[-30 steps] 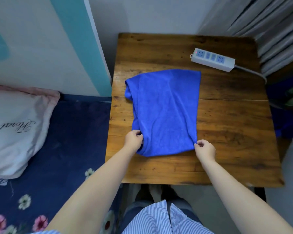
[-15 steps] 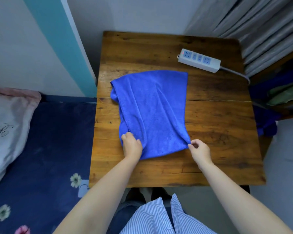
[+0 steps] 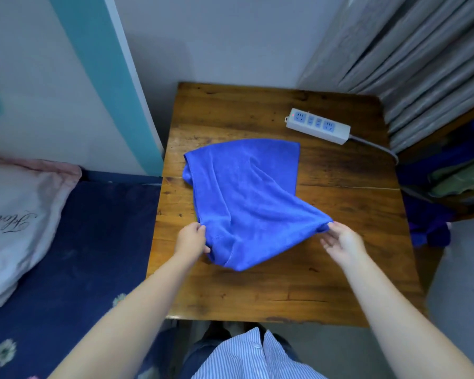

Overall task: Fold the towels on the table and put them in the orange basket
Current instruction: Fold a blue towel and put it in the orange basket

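Head view: left hand (image 3: pixel 190 240) and right hand (image 3: pixel 342 242) each pinch a near corner of the blue towel (image 3: pixel 244 192), lifting that edge off the table (image 3: pixel 257 291), probably to fold it toward the far edge.

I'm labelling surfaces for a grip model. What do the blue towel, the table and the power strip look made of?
Blue towel: soft, matte, probably microfibre; fine nap, limp drape, stitched hem. Table: wood, varnished; grain, knots, plank seam, slight sheen. Power strip: smooth white moulded plastic, seemingly hard, blue sockets.
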Available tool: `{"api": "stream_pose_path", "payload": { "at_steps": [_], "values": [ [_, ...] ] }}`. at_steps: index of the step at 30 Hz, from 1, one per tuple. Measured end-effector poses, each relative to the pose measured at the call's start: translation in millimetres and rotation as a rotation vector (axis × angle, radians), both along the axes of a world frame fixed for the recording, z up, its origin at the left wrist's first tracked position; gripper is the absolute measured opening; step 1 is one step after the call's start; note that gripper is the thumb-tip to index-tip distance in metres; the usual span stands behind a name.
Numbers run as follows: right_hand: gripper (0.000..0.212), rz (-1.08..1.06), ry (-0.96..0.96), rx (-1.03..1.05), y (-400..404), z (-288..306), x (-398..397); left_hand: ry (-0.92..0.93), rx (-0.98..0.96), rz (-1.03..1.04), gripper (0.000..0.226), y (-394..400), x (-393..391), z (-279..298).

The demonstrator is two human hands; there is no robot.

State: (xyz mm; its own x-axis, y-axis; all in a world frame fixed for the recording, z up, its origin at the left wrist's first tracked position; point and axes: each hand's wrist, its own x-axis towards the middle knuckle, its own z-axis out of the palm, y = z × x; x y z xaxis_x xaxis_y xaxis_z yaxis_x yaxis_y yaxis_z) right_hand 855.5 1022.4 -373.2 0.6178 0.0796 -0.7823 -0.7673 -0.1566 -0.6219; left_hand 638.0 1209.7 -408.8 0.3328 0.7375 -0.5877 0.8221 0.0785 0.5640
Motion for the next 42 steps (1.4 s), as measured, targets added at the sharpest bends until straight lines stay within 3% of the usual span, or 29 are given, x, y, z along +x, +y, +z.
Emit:
{"api": "stream_pose_path", "payload": {
  "at_steps": [3, 7, 13, 15, 17, 19, 24, 27, 32, 34, 36, 42],
  "values": [
    [0.028, 0.078, -0.039, 0.012, -3.6, 34.0, 27.9, -0.055, 0.109, -0.016, 0.031, 26.8, -10.0, 29.4],
    [0.026, 0.466, -0.118, -0.154, -10.1, 55.3, 46.6, -0.056, 0.179, -0.080, 0.023, 52.2, -21.1, 59.2],
    [0.025, 1.059, -0.051, -0.572, -30.1, 50.6, 32.5, 0.276, -0.276, -0.278, 0.031, 31.3, -57.7, 69.2],
    [0.023, 1.146, -0.062, -0.657, -14.9, 52.9, 33.1, 0.246, -0.368, -0.150, 0.032, 33.5, -51.3, 72.7],
    [0.018, 1.230, -0.187, -0.723, 15.0, 61.6, 40.3, 0.148, -0.315, 0.000, 0.031, 44.9, -30.2, 82.5],
    [0.013, 1.218, -0.389, -0.708, 54.7, 83.7, 49.6, 0.007, -0.151, 0.088, 0.033, 64.3, 1.0, 99.0],
    [0.025, 0.970, -0.949, -0.540, 144.3, 168.1, 80.4, -0.352, 0.270, 0.133, 0.032, 107.2, 86.7, 180.1],
    [0.022, 0.796, -1.131, -0.412, 172.4, 227.2, 92.9, -0.592, 0.430, 0.139, 0.034, 130.3, 110.6, 231.7],
    [0.017, 0.698, -1.276, -0.364, 167.4, 285.4, 100.9, -0.746, 0.580, 0.230, 0.036, 151.3, 102.6, 285.0],
    [0.015, 0.703, -1.275, -0.370, 156.6, 284.5, 103.1, -0.688, 0.603, 0.213, 0.036, 150.7, 87.2, 282.1],
    [0.018, 0.760, -1.223, -0.433, 145.1, 270.7, 104.4, -0.494, 0.606, 0.135, 0.037, 149.9, 71.8, 263.2],
    [0.028, 0.996, -0.862, -0.691, 96.9, 168.0, 75.7, 0.114, 0.319, -0.146, 0.022, 112.7, 27.3, 180.8]
  ]
}}
